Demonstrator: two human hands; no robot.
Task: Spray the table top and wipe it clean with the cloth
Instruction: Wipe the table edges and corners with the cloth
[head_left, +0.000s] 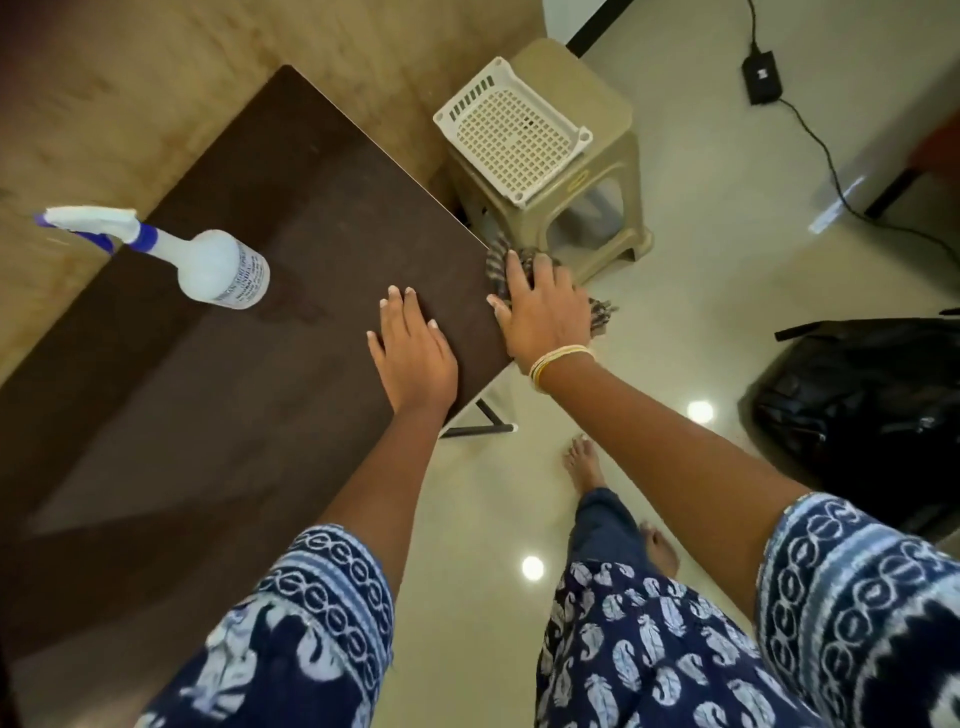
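Observation:
A dark brown table top (291, 218) fills the left and middle of the head view. A white spray bottle (208, 265) with a blue collar and trigger stands on it at the left, untouched. My left hand (413, 351) lies flat on the table near its right corner, fingers apart, holding nothing. My right hand (543, 312) presses a dark striped cloth (500, 262) against the table's right edge; most of the cloth is hidden under the hand, with fringe showing at both ends.
A beige plastic stool (597, 208) stands just beyond the table's right edge, with a white perforated basket (511, 130) on top. A black bag (872, 395) lies on the floor at right. A black adapter (761, 78) with cable lies on the floor at the far right.

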